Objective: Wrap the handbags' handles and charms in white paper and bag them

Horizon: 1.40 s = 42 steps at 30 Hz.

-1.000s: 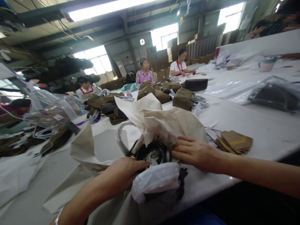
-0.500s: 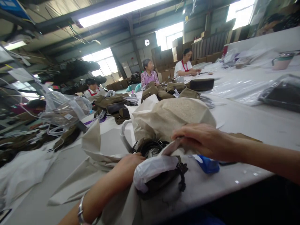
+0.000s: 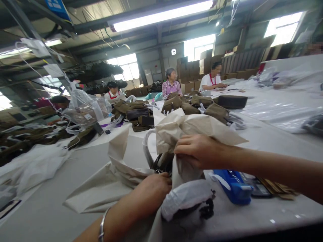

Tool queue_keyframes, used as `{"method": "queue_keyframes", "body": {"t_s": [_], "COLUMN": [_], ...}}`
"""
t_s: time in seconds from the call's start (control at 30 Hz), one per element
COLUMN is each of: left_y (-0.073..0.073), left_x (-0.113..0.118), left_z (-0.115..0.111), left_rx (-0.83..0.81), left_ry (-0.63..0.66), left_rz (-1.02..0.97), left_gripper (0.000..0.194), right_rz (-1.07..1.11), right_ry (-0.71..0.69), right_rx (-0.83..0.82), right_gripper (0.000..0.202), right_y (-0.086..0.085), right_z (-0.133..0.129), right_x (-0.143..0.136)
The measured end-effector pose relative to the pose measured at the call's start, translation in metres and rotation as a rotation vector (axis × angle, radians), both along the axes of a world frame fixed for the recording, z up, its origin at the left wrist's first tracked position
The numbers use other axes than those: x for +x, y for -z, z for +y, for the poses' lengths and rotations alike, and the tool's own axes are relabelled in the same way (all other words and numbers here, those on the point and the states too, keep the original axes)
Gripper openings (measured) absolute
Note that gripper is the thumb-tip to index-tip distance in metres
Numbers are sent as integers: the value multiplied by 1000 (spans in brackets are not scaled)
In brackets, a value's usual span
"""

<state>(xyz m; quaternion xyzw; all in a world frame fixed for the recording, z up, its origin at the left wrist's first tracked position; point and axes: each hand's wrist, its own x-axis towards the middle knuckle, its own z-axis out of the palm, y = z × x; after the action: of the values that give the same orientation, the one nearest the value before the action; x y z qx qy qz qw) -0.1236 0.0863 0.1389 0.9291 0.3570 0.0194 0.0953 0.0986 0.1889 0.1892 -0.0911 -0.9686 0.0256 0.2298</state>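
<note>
Drawn over from the right since the frame half a second ago, the near flap of the beige wrapping sheet (image 3: 191, 126) has come up and inward in the right hand (image 3: 199, 149), and less of the dark straps beneath is showing; the left hand (image 3: 152, 191) has stayed low beside them. Beneath everything runs the white tabletop (image 3: 262, 134), with a heap of olive bags (image 3: 217, 112) well apart on its far side. The wrapping sheet is the largest thing near the hands, stretching on a slant from near left to far right. Inside its folds, between the two hands, sits a dark bag (image 3: 164, 164), its body mostly hidden, so its own long axis cannot be told for certain. Its white-padded near handle (image 3: 188, 196) lies crosswise on the person's side, rising a little toward the right, while the pale far handle (image 3: 148, 151) arches up beyond the left hand.

Of the two hands, the left is nearer the bag's opening: it comes in from the near left, its fingertips out of sight among the straps, and whether they grip anything cannot be told. The right reaches in from the right, just beyond the opening, its fingers clamped on a gathered fold of the sheet. The hands are near each other but apart. Below the right forearm rest a blue tape dispenser (image 3: 234, 186) and, just beside it, a stack of brown cards (image 3: 280, 188); smallest is the black strap end (image 3: 208, 209), hanging by the right end of the near handle
</note>
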Motion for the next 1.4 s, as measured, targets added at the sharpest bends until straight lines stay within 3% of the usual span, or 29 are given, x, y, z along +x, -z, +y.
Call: {"method": "queue_keyframes", "body": {"t_s": [0.1,0.2,0.3,0.4,0.53,0.63,0.73,0.83,1.0,1.2,1.33,1.4], "left_y": [11,19,20,13,-10,-27,-38,-45,-41,-37,-47,-45], "left_x": [-3,-10,-20,-30,-35,-29,-19,-15,-12,-5,-18,-22], "left_z": [-9,-19,-24,-25,-34,-48,-59,-62,-59,-49,-25,-13], "left_rx": [-20,-26,-43,-75,-293,-306,-290,-398,-534,-379,-146,-22], "left_ry": [-14,-40,-70,-128,-372,-382,-396,-395,-493,-626,-689,-720], "left_rz": [-99,-172,-228,-306,-593,-598,-501,-469,-495,-388,-301,-183], "left_gripper": [24,16,14,24,42,45,38,36,53,21,23,26], "right_rz": [-56,-207,-269,-182,-143,-231,-199,-200,-240,-158,-165,-151], "right_ry": [-45,1,64,26,52,-40,11,92,209,367,400,416], "right_rx": [245,313,368,415,131,-60,-99,-122,-174,-153,-56,-17], "right_gripper": [21,18,14,24,42,46,29,16,16,18,23,26], "right_y": [29,48,48,39,31,29,32,38,48,52,60,65], "right_z": [9,11,10,9,10,8,4,1,-11,-23,-24,-24], "right_x": [-36,-47,-40,-27,-12,-5,-2,-3,-12,-20,-20,-19]}}
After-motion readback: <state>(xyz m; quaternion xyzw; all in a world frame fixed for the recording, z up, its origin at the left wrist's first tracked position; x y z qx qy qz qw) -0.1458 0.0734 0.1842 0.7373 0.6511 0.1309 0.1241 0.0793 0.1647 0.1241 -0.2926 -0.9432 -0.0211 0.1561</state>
